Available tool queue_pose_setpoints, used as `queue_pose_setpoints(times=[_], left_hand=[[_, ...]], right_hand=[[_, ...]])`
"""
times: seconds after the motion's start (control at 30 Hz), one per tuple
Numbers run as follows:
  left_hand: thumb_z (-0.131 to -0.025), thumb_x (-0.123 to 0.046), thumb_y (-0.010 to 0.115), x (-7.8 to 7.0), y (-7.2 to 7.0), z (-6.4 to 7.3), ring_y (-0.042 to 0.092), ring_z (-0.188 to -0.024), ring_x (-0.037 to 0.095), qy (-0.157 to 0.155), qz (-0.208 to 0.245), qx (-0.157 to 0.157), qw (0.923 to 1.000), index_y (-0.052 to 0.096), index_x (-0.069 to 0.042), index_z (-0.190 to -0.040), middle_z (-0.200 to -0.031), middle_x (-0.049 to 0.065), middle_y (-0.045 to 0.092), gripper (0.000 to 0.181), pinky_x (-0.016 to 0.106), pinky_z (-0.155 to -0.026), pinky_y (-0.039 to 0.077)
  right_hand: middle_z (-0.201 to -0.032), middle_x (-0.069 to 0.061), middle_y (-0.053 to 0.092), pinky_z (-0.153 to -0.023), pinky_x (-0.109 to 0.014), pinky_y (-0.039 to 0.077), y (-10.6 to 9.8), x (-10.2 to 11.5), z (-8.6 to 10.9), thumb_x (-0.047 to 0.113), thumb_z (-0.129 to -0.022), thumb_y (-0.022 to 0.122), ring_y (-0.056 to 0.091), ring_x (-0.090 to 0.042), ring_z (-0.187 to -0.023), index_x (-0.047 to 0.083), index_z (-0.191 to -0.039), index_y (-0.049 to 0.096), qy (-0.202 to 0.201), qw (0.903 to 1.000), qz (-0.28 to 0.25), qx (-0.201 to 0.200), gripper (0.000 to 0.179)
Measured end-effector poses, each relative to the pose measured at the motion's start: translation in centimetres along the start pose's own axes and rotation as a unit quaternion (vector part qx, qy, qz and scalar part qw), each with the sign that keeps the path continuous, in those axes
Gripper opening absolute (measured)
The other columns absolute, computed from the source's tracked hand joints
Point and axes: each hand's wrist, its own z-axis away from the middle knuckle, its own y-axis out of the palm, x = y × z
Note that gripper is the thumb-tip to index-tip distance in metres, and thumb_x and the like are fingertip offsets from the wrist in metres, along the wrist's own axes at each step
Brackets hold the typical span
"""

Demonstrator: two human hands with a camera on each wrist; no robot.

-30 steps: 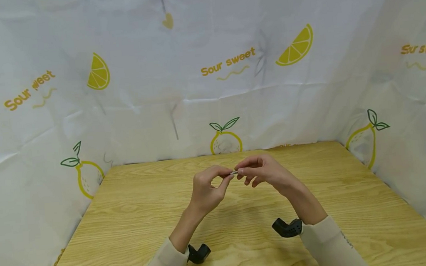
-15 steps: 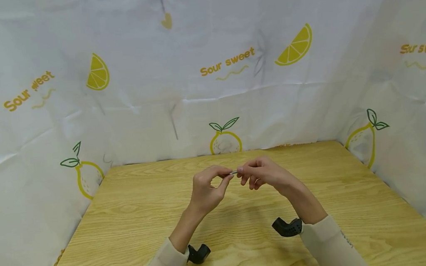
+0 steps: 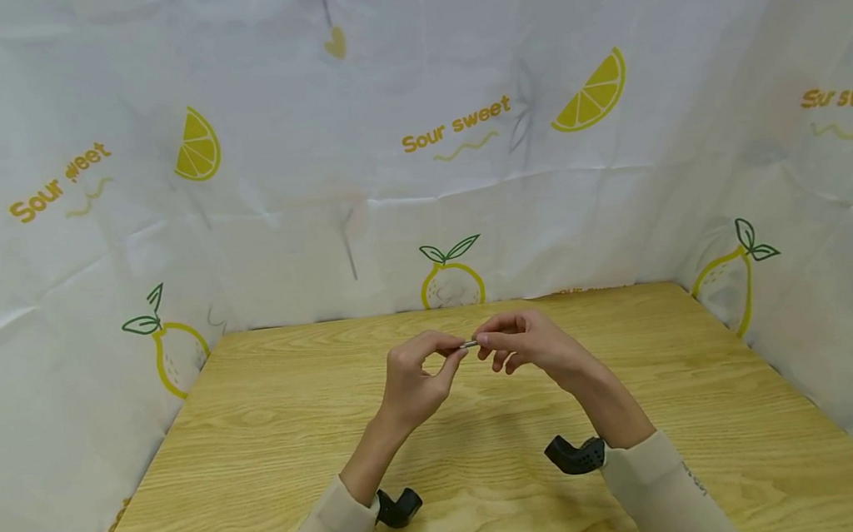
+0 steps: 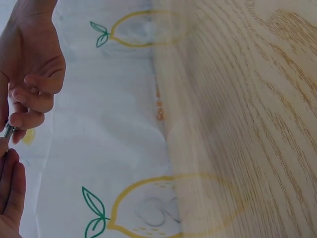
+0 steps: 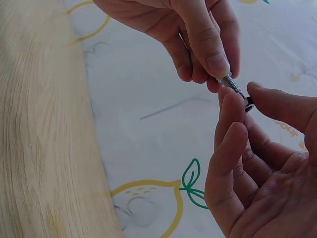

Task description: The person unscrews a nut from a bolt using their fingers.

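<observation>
2 hands meet on 1 small metal screw (image 5: 232, 85), and everything here turns on how that screw lies between them. In the right wrist view the left hand (image 5: 193, 34) reaches in from the top, its thumb and forefinger pinching one end of the threaded shaft. The right hand (image 5: 257, 163) comes up from below, its fingers (image 5: 232, 106) curled against the thumb around the other end, where a dark ring, perhaps a nut or washer, sits on the shaft; which it is cannot be told.

The screw's long axis runs from one pinch straight to the other, left to right across the person in the head view (image 3: 469, 344). Neither hand is nearer: both grip it, and only a short bare stretch of thread shows between the fingertips. In the left wrist view only a sliver of metal (image 4: 8, 131) shows.

Outward from the screw, the hands hang well above the wooden counter (image 3: 259, 429), near its middle. Beyond the screw hangs a white lemon-print cloth (image 3: 461, 130).
</observation>
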Motion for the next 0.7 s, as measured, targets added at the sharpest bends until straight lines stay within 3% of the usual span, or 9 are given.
queue_pose_setpoints(times=[0.2,0.47,0.7], left_hand=[[-0.087,0.005,0.079,0.02,0.05,0.03,0.074,-0.075,0.016,0.001,-0.001,0.0,1.0,0.076,-0.002,-0.096,-0.087,0.009,0.078,0.012,0.019,-0.073,0.061],[-0.088,0.004,0.078,0.12,0.15,0.06,0.074,-0.075,0.016,0.001,0.0,-0.001,1.0,0.076,-0.002,-0.096,-0.086,0.009,0.077,0.01,0.019,-0.073,0.061],[-0.088,0.003,0.079,0.15,0.09,0.1,0.074,-0.074,0.016,0.005,-0.007,-0.003,1.0,0.076,-0.001,-0.096,-0.086,0.01,0.077,0.01,0.019,-0.072,0.061]], right_hand=[[-0.093,-0.002,0.073,-0.066,-0.032,0.06,-0.04,-0.06,-0.1,0.025,-0.104,0.063,0.067,-0.015,-0.072,-0.005,-0.122,0.069,0.0,0.9999,0.009,0.005,0.036],[-0.081,-0.003,0.069,-0.062,-0.029,0.057,-0.23,-0.19,-0.15,0.035,-0.106,0.059,0.065,-0.017,-0.067,0.0,-0.103,0.073,0.037,0.9988,0.022,0.022,0.038],[-0.088,-0.002,0.07,-0.066,-0.031,0.059,-0.2,-0.17,-0.09,0.028,-0.104,0.063,0.067,-0.018,-0.071,-0.001,-0.113,0.071,0.025,0.9993,0.019,0.022,0.031]])
